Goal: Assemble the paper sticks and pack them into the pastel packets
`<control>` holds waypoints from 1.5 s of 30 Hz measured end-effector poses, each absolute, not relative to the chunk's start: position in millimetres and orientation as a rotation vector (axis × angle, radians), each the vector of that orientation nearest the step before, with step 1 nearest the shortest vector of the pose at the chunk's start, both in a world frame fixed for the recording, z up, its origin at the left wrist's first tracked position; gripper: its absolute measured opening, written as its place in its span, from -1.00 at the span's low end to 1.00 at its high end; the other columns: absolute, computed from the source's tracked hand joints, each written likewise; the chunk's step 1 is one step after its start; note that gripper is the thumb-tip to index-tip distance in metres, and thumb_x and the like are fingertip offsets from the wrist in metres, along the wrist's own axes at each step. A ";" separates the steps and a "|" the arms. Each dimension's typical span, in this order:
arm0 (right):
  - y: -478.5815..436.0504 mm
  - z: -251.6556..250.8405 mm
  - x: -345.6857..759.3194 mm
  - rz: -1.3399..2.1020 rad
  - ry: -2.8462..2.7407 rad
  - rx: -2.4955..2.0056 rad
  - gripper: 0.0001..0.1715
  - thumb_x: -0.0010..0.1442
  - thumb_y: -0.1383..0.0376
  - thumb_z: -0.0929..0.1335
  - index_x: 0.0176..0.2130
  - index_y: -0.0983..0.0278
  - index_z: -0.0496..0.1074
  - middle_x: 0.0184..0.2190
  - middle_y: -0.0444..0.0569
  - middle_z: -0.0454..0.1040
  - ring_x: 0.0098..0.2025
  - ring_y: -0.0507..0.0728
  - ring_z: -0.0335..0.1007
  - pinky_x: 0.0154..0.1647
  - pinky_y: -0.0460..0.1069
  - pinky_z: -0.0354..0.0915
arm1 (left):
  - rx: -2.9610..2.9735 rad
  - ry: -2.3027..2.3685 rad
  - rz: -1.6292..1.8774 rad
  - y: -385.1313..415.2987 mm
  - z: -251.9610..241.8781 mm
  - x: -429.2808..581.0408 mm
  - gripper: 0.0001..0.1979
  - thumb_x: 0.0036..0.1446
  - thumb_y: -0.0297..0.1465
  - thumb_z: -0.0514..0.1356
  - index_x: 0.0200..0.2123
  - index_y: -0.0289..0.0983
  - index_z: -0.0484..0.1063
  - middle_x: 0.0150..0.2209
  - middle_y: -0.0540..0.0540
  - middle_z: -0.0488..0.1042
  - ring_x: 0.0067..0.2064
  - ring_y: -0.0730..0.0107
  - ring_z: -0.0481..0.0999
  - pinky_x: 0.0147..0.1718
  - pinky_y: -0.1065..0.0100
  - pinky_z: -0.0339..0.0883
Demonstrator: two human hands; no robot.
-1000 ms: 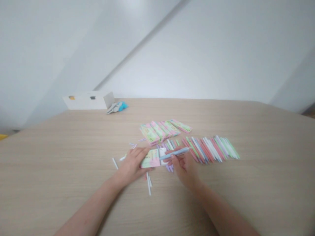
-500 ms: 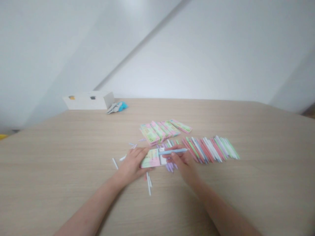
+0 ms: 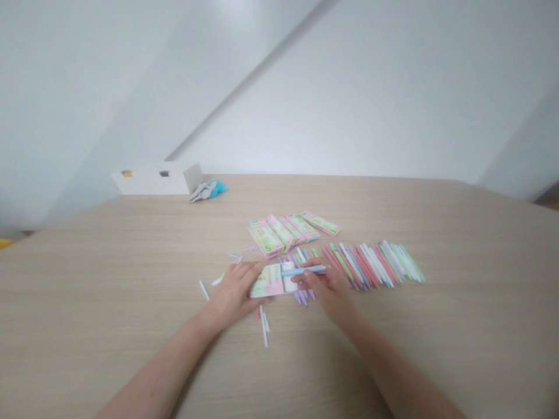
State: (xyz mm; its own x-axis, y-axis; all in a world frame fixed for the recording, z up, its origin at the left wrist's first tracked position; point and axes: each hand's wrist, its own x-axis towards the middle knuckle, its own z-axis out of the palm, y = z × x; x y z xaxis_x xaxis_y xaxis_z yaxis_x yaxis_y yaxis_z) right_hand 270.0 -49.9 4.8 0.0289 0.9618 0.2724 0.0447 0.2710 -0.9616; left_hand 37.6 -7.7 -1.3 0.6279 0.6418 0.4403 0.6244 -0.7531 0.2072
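Observation:
My left hand [image 3: 236,291] lies over the left end of a small pink-and-green box [image 3: 271,280] and grips it on the table. At the box's right end a white flap [image 3: 290,284] sticks out. My right hand [image 3: 325,287] pinches a slim light blue pen [image 3: 301,271], which lies nearly level, its left end at the box's open end. How far the pen reaches inside is hidden. Several purple pens [image 3: 304,297] lie partly under my right hand. Just right of it is a row of mixed-colour pens [image 3: 375,265].
Several similar pink-and-green boxes [image 3: 290,234] are piled behind my hands. Loose thin white pieces [image 3: 264,329] lie around my left hand. Farther back left stand a white box [image 3: 155,183] and a crumpled grey-and-blue item [image 3: 208,191], near the wall.
My right hand has shifted the light blue pen slightly left, toward the box. My left hand and the box have hardly moved.

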 end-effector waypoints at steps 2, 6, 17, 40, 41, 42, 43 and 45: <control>-48.2 4.7 270.1 0.978 -1.309 -1.056 -0.66 0.13 0.09 0.35 -0.23 0.24 0.23 -0.40 -0.01 0.58 -0.40 0.13 0.54 -0.39 0.03 0.46 | 2.806 1.090 0.789 -7.7 -0.8 37.6 -0.40 0.09 -0.13 0.17 0.14 -0.23 0.14 0.00 -0.20 0.37 0.03 0.11 0.31 0.02 0.12 0.14; -46.0 2.4 270.7 0.929 -1.323 -1.107 -0.64 0.11 0.11 0.37 -0.21 0.24 0.20 -0.41 -0.01 0.57 -0.32 0.16 0.55 -0.39 0.01 0.45 | 2.816 1.101 0.782 -7.6 -0.9 37.3 -0.40 0.08 -0.14 0.18 0.14 -0.24 0.15 0.01 -0.20 0.37 0.04 0.12 0.31 0.02 0.13 0.14; -40.7 -0.8 274.1 1.072 -1.374 -1.180 -0.73 0.22 0.12 0.21 -0.21 0.27 0.27 -0.45 -0.12 0.47 -0.52 0.01 0.43 -0.50 -0.07 0.34 | 2.832 1.091 0.790 -7.0 -3.4 37.4 -0.39 0.08 -0.15 0.19 0.15 -0.23 0.15 0.01 -0.21 0.37 0.02 0.10 0.32 0.00 0.12 0.16; -38.8 -11.8 268.0 0.851 -1.649 -1.246 -0.84 0.12 0.24 0.31 -0.31 0.26 0.44 -0.53 -0.12 0.51 -0.57 0.02 0.36 -0.55 -0.10 0.27 | 2.824 1.052 0.774 -9.4 -3.5 39.6 -0.40 0.06 -0.15 0.21 0.13 -0.22 0.15 0.01 -0.22 0.37 0.03 0.10 0.31 0.00 0.10 0.16; -38.8 -12.1 267.8 0.805 -1.677 -1.254 -0.83 0.11 0.25 0.32 -0.30 0.25 0.47 -0.54 -0.12 0.50 -0.56 0.03 0.37 -0.55 -0.09 0.27 | 2.822 1.049 0.775 -9.3 -3.5 39.8 -0.39 0.06 -0.15 0.21 0.13 -0.22 0.16 0.01 -0.22 0.37 0.03 0.09 0.31 0.00 0.10 0.16; -38.8 -12.4 267.7 0.770 -1.699 -1.259 -0.82 0.11 0.25 0.32 -0.29 0.24 0.49 -0.54 -0.11 0.51 -0.55 0.04 0.38 -0.53 -0.07 0.28 | 2.823 1.045 0.774 -9.2 -3.4 40.0 -0.40 0.06 -0.15 0.21 0.13 -0.21 0.16 0.01 -0.22 0.37 0.03 0.09 0.31 0.00 0.10 0.16; -38.9 -12.4 267.4 0.742 -1.714 -1.257 -0.81 0.12 0.26 0.31 -0.28 0.23 0.51 -0.52 -0.10 0.52 -0.52 0.06 0.39 -0.51 -0.06 0.30 | 2.824 1.043 0.774 -9.3 -3.2 40.1 -0.40 0.05 -0.15 0.21 0.13 -0.22 0.17 0.01 -0.22 0.37 0.03 0.09 0.31 -0.01 0.10 0.16; -39.2 -12.0 266.7 0.688 -1.733 -1.238 -0.80 0.12 0.29 0.31 -0.27 0.22 0.52 -0.45 -0.08 0.55 -0.43 0.09 0.44 -0.42 -0.02 0.34 | 2.830 1.045 0.772 -9.6 -2.7 40.1 -0.40 0.06 -0.15 0.21 0.13 -0.22 0.17 0.01 -0.21 0.38 0.03 0.10 0.31 -0.01 0.11 0.16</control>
State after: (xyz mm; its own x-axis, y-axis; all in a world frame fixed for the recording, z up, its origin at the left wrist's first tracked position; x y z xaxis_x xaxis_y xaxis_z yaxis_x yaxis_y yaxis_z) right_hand 266.7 -39.2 -12.0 -0.1235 0.9349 0.3328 0.4523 0.3515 -0.8196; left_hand 40.1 -9.6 -2.7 0.6518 0.6169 0.4411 0.6032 -0.7742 0.1915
